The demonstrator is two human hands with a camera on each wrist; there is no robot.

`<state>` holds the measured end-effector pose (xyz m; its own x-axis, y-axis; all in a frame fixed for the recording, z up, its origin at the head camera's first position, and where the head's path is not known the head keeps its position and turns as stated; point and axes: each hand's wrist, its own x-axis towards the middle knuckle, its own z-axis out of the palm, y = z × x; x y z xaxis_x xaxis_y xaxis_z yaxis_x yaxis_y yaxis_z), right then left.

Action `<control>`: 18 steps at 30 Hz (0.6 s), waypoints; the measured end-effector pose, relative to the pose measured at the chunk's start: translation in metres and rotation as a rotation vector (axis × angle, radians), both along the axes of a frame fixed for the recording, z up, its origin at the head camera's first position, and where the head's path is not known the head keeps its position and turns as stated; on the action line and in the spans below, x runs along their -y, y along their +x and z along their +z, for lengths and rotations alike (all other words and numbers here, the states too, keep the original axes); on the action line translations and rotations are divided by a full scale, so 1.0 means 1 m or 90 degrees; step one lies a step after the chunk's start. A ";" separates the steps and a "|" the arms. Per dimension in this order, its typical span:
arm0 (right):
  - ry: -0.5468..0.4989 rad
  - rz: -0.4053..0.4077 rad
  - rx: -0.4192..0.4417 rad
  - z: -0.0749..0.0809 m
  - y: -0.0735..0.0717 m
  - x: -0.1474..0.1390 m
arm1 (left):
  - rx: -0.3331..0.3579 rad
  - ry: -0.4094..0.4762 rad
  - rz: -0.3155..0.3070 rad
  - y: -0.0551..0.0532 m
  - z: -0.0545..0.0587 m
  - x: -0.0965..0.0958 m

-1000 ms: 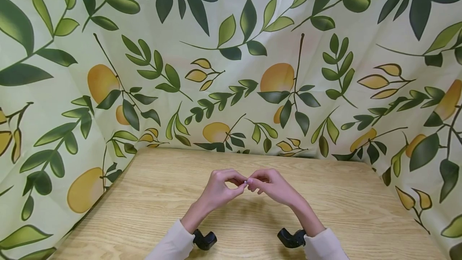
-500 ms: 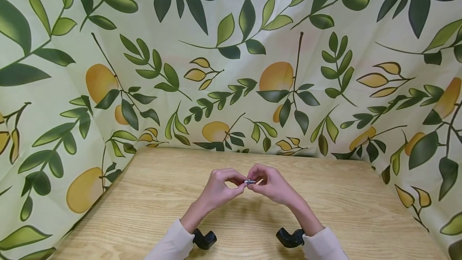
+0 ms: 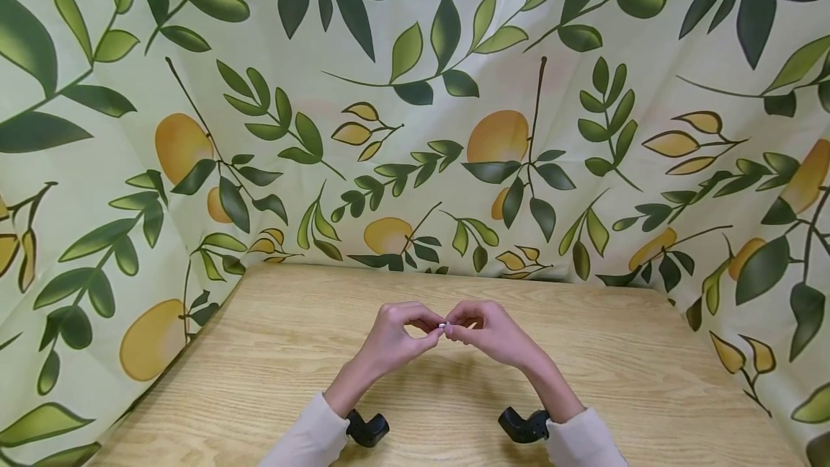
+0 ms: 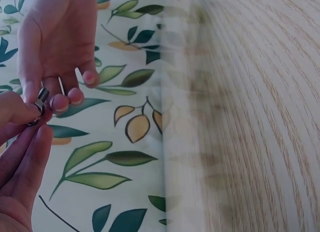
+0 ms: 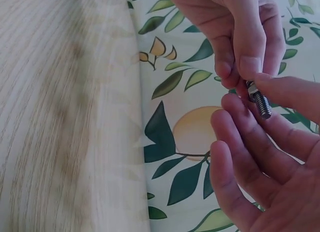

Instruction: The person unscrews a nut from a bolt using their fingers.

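Above the table, my left hand (image 3: 397, 343) pinches a small metal bolt (image 5: 263, 106) by its head end, which the fingertips mostly hide. The threaded shaft sticks out toward my right hand (image 3: 491, 335). A hex nut (image 5: 253, 90) sits around the shaft, close to the left fingertips. My right thumb and forefinger pinch at this nut, while the other right fingers spread loosely below in the right wrist view. From the left wrist view, the bolt's grey threaded end (image 4: 43, 94) shows between the two hands' fingertips.
A light wood-grain table (image 3: 292, 380) lies under the hands. A cloth printed with leaves and fruit (image 3: 415, 128) hangs behind it and along both sides. Black wrist devices (image 3: 368, 431) sit at both sleeve cuffs.
Half a second ago the right thumb and forefinger were spread apart, with the bolt showing between them. Now they have come together at the nut. The left hand stays in place.
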<state>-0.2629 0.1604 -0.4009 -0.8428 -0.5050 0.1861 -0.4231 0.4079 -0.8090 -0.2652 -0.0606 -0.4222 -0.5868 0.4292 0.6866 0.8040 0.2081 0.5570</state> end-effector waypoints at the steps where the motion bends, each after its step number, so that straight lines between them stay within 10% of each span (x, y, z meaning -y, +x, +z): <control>1: -0.002 -0.005 -0.007 0.000 0.000 0.000 | 0.001 0.001 0.000 0.000 0.000 0.000; 18: 0.000 -0.004 0.000 0.000 0.000 0.000 | 0.000 -0.001 0.006 0.002 0.003 0.001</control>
<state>-0.2634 0.1603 -0.4010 -0.8457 -0.4999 0.1865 -0.4209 0.4103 -0.8090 -0.2636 -0.0613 -0.4191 -0.5910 0.4240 0.6863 0.8020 0.2166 0.5567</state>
